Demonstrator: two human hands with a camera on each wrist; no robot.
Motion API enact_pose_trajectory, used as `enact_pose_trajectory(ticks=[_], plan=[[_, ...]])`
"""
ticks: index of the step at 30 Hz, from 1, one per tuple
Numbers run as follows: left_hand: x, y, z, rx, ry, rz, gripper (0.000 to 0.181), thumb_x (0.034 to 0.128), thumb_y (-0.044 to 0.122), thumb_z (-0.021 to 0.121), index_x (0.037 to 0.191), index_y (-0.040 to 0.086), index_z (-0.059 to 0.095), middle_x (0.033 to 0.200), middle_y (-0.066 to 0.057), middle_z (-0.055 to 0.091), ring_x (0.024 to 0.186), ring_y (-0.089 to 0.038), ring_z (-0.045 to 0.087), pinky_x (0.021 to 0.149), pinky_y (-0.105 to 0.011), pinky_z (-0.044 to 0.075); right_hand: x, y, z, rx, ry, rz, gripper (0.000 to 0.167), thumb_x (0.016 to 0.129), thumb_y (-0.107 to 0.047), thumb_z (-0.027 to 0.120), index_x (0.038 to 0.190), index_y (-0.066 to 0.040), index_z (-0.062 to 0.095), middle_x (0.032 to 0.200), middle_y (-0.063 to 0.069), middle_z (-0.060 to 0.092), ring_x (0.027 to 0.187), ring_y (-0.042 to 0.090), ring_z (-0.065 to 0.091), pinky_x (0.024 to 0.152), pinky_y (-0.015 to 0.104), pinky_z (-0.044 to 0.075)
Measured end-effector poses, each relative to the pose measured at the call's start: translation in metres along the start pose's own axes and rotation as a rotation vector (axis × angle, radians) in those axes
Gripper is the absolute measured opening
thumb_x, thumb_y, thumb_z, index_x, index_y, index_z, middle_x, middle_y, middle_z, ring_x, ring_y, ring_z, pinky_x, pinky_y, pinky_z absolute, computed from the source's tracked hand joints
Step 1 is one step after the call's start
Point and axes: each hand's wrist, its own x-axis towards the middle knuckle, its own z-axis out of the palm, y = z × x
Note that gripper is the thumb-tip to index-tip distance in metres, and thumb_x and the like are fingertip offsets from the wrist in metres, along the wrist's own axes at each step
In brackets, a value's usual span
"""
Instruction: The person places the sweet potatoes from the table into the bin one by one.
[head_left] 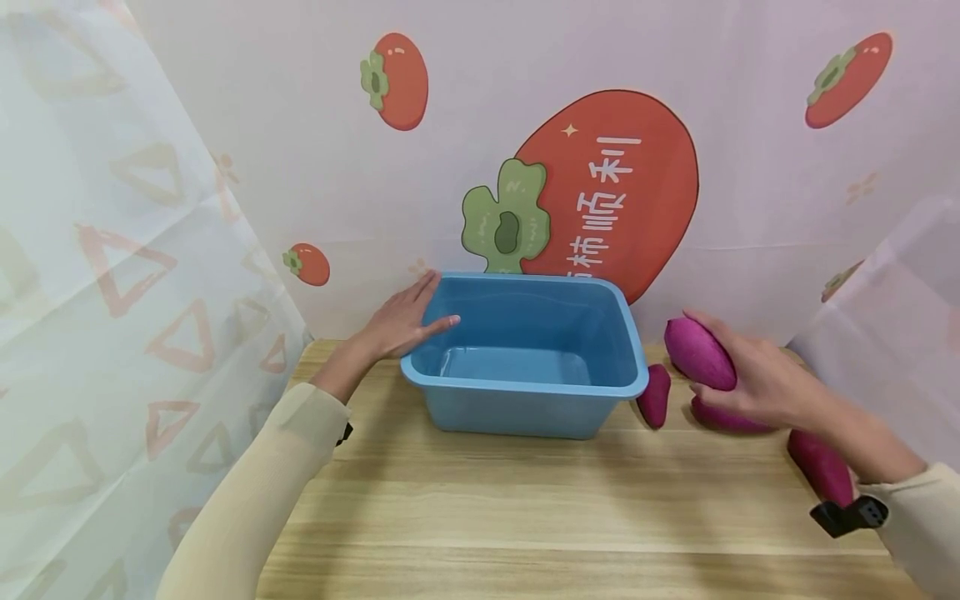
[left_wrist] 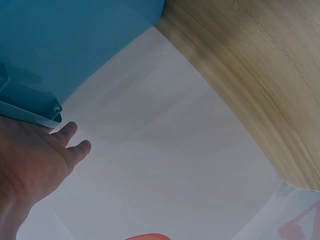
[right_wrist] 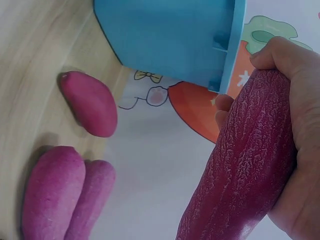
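A blue basin (head_left: 525,408) stands on the wooden table, its inside bare in the head view. My left hand (head_left: 401,321) rests on the basin's left rim, fingers straight and thumb over the edge; the left wrist view shows the same hand (left_wrist: 37,160) against the rim. To the right of the basin, my right hand (head_left: 768,379) grips a purple sweet potato (head_left: 700,352) above the table. In the right wrist view, thumb and fingers of this hand (right_wrist: 300,130) wrap around the wrinkled purple sweet potato (right_wrist: 245,155).
Right of the basin lie a small sweet potato (head_left: 655,397), another (head_left: 727,417) under my right hand, and one (head_left: 821,467) by my right wrist. Two sweet potatoes lie side by side (right_wrist: 52,195) in the right wrist view. A printed cloth (head_left: 337,192) hangs behind the table.
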Motion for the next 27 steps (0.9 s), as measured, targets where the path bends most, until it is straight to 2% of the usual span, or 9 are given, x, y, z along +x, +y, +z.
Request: enact_pose_trajectory(ticks=[5,11,18,27], plan=[[0.0,0.0,0.0,0.001,-0.004,0.0,0.1,0.1031,0.069,0.041,0.171,0.009,-0.001,0.179,-0.011,-0.001,0.165,-0.034,0.005,0.131,-0.059,0.013,0.008,-0.001,-0.003,0.012,-0.009,-0.012,0.1,0.069,-0.013,0.095,0.154,-0.001,0.044,0.113,0.015,0.071,0.078,0.018,0.069,0.06,0.03,0.058],[0.0,0.0,0.001,-0.003,-0.002,-0.004,0.099,0.1034,0.068,0.041,0.171,0.009,-0.001,0.179,-0.011,-0.001,0.165,-0.034,0.005,0.131,-0.059,0.013,0.018,-0.003,-0.008,0.027,-0.011,-0.019,0.101,0.069,-0.011,0.095,0.154,0.0,0.042,0.112,0.013,0.07,0.078,0.016,0.068,0.061,0.03,0.058],[0.0,0.0,0.001,-0.002,0.0,-0.002,0.099,0.1038,0.068,0.041,0.171,0.009,-0.001,0.179,-0.011,-0.001,0.165,-0.034,0.005,0.131,-0.059,0.012,0.031,-0.008,-0.012,0.052,-0.017,0.015,0.102,0.069,-0.01,0.095,0.156,-0.003,0.042,0.108,0.009,0.07,0.078,0.014,0.067,0.061,0.028,0.058],[-0.001,0.001,0.0,0.006,0.002,0.001,0.097,0.1046,0.064,0.043,0.17,0.008,0.0,0.179,-0.012,-0.001,0.165,-0.035,0.005,0.13,-0.059,0.014,0.049,-0.012,-0.018,0.071,-0.065,0.042,0.106,0.073,-0.014,0.094,0.161,-0.008,0.037,0.115,0.012,0.07,0.085,0.018,0.068,0.063,0.029,0.058]])
